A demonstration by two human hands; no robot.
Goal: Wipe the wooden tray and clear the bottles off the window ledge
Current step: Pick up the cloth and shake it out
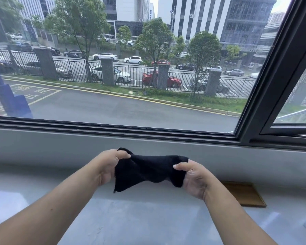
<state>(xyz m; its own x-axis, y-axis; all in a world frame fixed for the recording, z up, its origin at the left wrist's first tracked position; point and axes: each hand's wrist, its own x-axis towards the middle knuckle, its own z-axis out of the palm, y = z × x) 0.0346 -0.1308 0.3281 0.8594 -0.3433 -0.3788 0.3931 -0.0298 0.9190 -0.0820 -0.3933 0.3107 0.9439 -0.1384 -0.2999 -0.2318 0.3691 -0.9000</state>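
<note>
A black cloth (149,171) is stretched between both hands above the grey window ledge (140,218). My left hand (108,165) pinches its upper left corner, and my right hand (193,179) grips its right end. The wooden tray (245,194) lies flat on the ledge to the right, partly hidden behind my right wrist. No bottles are in view.
A dark window frame (113,128) runs along the back of the ledge, with a thick upright frame post (272,76) at the right. Behind the glass are a road, a fence and parked cars.
</note>
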